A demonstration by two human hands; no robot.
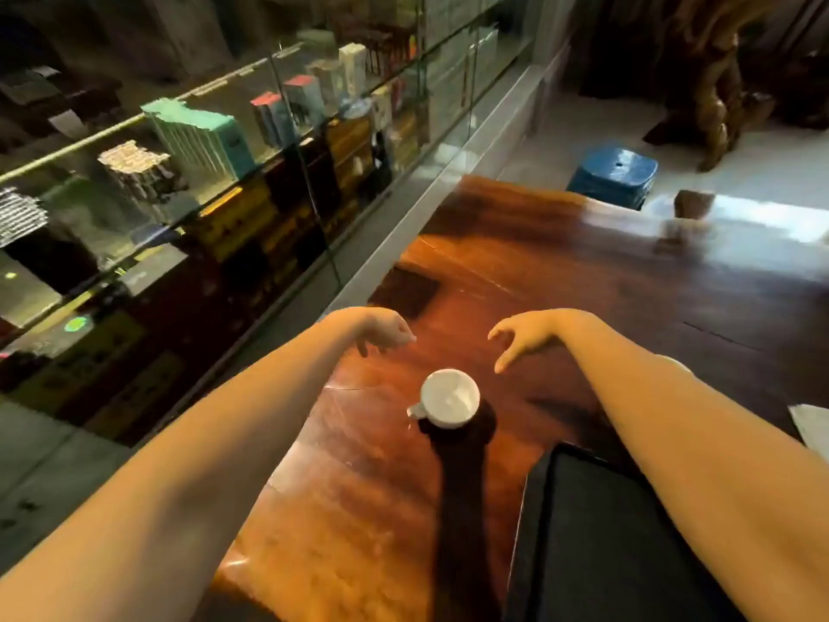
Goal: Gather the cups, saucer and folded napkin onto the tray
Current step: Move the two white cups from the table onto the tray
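Two bare arms reach out over a polished wooden table (583,280), both hands empty above its surface. One white cup (450,398) stands upright on the wood, handle toward the left edge, nearer the camera than either hand and roughly between them, touched by neither. The left hand (388,330) hangs with fingers loosely curled downward, grasping nothing. The right hand (522,336) is spread, thumb and fingers apart in a wide curve, the cup just below and to the left of its fingertips. A black tray (596,531) lies at lower right, partly under the right forearm, apart from the cup. White paper (814,426) shows at the right edge; a glass display case (215,181) runs along the left.
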